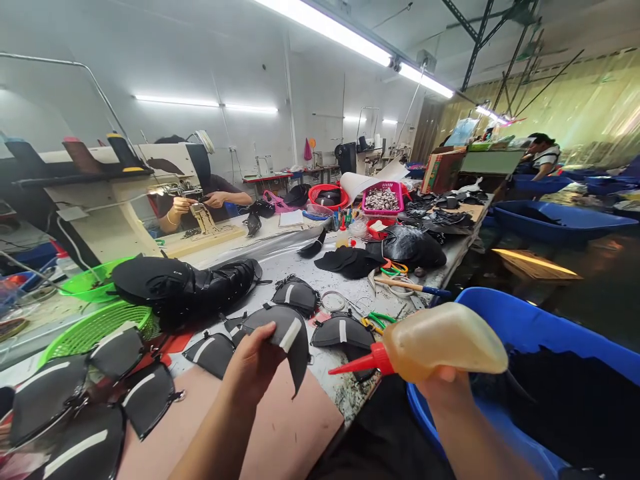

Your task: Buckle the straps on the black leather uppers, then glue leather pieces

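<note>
My left hand (256, 363) pinches a curved black fabric piece (273, 325) with a white strip on it, thumb on top, held above the worktable. In my right hand (445, 383) is a squeeze bottle (445, 337) of yellowish liquid, tilted sideways. Its red nozzle (357, 361) points left toward the black piece, apart from it. Similar black pieces with white strips lie on the table, one just behind the nozzle (343, 330) and several at the lower left (65, 387). A pink sheet (295, 417) lies under my left hand.
A blue tub (473, 297) holding black material stands at my right. Scissors (383, 320) and a hammer (415, 287) lie mid-table. Stacked black pieces (180, 287) and a green basket (107, 323) are at left. Across the table, a person's hands (200, 202) work at a sewing machine (115, 200).
</note>
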The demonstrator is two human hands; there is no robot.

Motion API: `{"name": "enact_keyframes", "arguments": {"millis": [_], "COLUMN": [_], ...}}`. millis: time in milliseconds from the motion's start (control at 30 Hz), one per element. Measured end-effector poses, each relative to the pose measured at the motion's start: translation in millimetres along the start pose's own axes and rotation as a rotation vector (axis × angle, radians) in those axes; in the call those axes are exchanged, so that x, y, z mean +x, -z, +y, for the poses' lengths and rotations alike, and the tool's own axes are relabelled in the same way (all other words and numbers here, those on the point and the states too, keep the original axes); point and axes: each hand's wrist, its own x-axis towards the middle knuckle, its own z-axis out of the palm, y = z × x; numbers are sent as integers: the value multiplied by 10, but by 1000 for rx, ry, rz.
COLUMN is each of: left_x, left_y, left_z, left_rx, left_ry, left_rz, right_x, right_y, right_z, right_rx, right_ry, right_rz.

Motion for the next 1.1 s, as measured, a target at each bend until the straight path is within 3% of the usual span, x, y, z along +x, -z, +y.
{"name": "enact_keyframes", "arguments": {"millis": [67, 200, 367, 600, 833, 1100], "left_x": [33, -3, -77, -155, -234, -279], "left_y": [70, 108, 73, 6, -45, -71], "left_z": [15, 43, 77, 139, 176, 190], "left_rx": [137, 316, 508, 742, 838, 770], "left_ry": [9, 14, 82, 154, 145, 94], "left_rz": [-27, -197, -303, -266, -270, -264], "right_x": [65, 141, 160, 195, 172, 158], "right_y": [-74, -221, -271, -101, -156, -165], "right_z": [-79, -193, -148, 128, 117, 101], "right_rx": [48, 117, 153, 147, 43, 70], "right_ry": [43, 102, 111, 6, -57, -118], "right_rz": [16, 40, 22, -154, -157, -124]}}
